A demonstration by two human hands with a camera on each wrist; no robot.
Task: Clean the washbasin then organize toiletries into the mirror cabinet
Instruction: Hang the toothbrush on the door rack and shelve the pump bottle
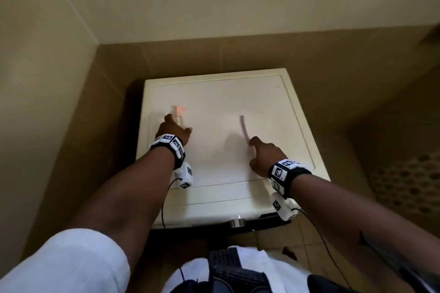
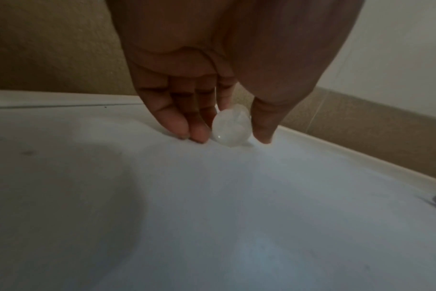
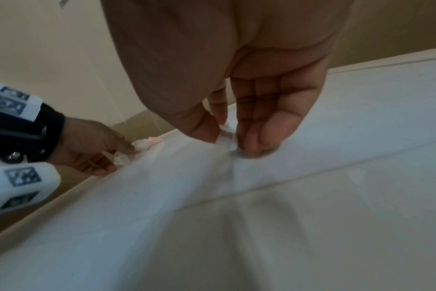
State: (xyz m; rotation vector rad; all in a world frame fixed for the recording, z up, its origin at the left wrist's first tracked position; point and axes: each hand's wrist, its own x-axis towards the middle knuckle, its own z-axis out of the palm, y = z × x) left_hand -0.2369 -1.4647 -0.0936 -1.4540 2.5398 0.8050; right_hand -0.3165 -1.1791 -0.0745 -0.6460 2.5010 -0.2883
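Note:
A clear pump bottle (image 1: 179,116) with a pink pump head lies on the left of a white appliance top (image 1: 221,93). My left hand (image 1: 175,129) is down over it. In the left wrist view the bottle's round base (image 2: 230,128) sits between my fingers (image 2: 184,128) and thumb, whose tips touch the surface. A purple toothbrush (image 1: 244,127) lies to the right. My right hand (image 1: 259,150) pinches its near end (image 3: 225,134) between thumb and fingers (image 3: 259,137). The right wrist view also takes in the left hand (image 3: 95,149) and the bottle (image 3: 147,143).
The appliance stands in a corner of beige tiled walls, close on the left and behind. A metal knob (image 1: 235,222) sits on its front edge. A perforated mat (image 1: 404,185) covers the floor to the right. No washbasin or mirror cabinet is in view.

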